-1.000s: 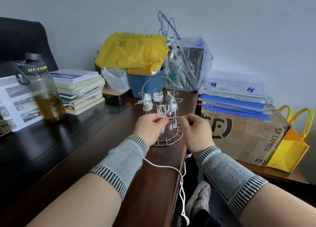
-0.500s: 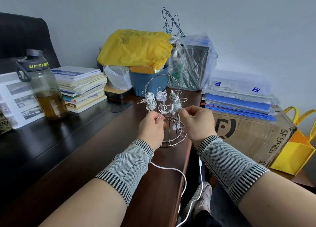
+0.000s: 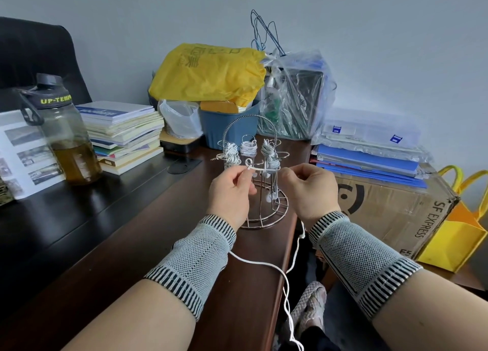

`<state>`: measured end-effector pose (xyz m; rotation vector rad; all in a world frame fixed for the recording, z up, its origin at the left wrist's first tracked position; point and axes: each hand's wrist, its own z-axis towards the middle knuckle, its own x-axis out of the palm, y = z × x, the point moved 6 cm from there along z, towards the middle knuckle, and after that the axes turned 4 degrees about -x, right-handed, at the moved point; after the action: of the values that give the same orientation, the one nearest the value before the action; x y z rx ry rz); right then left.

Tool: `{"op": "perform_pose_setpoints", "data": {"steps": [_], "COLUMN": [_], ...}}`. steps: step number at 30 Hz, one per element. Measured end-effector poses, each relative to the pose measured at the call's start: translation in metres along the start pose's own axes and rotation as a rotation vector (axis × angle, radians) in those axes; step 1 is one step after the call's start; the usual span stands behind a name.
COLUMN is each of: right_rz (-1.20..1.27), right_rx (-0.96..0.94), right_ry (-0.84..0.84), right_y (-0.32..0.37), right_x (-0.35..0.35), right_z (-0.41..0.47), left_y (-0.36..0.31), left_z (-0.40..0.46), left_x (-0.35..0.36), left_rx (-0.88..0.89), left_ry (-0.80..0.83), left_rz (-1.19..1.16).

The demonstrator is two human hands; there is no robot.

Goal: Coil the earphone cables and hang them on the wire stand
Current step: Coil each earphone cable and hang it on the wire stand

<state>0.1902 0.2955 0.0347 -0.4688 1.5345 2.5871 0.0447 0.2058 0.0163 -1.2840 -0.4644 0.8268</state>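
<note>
Along the bottom of the frame, two forearms in grey knit wrist sleeves reach up toward centre. White earphone cable (image 3: 266,264): slack run trailing from under the left wrist, across the desk edge (image 3: 280,276) and down out of sight at lower centre; a second strand hangs below the right wrist.

Left hand (image 3: 229,189): fingers curled, pinching a small loop of the cable at centre frame. Right hand (image 3: 309,189): fingers curled, pinching the same cable just to the right, a short taut span between the two. Both hands sit just in front of the wire stand (image 3: 266,213).

Wire stand, centre: round base close to the desk edge, arched handle on top, three finished white coils (image 3: 248,148) hung on its upper hooks, earbuds dangling inside.

Risks, as judged: the long loose tail may snag on the desk edge or on something below and tug the loop out of the pinch; the loop looks slight and could unwind if either pinch eases; a pull on the cable could tip or drag the light stand off the near edge, or knock the hung coils loose.

Beyond, left: amber drink bottle (image 3: 66,139), stack of books (image 3: 124,134). Upper centre: yellow bag (image 3: 208,73) over a blue bin (image 3: 227,128). Right: cardboard box (image 3: 390,205) under blue folders.
</note>
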Motion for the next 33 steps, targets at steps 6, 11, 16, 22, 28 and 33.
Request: {"op": "perform_pose_setpoints", "data": {"steps": [6,11,16,22,28,33], "right_rz": [0.012,-0.016,-0.046,-0.042,-0.184,-0.423], "right_rx": [-0.005,0.008,0.012,0.04,-0.025,-0.261], "right_ry": [0.008,0.01,-0.026,-0.026,-0.01,0.04], "right_y": [0.003,0.0,-0.003,-0.008,0.001,0.051], "right_x": [0.001,0.004,-0.005,-0.006,-0.017,-0.019], "right_z": [0.001,0.001,-0.001,-0.004,0.003,0.021], "left_y": [0.002,0.006,0.011,0.013,0.014,0.019], "left_z": [-0.002,0.0,-0.001,-0.003,-0.006,-0.007], "left_x": [0.002,0.002,0.002,0.015,0.026,0.028], "left_rx": [-0.037,-0.086,-0.137,-0.23,-0.404,-0.408], "left_ry": [-0.031,-0.057,-0.168,-0.041,0.085,0.03], "left_rz": [-0.187,-0.278,-0.294,-0.372,-0.574,-0.588]}}
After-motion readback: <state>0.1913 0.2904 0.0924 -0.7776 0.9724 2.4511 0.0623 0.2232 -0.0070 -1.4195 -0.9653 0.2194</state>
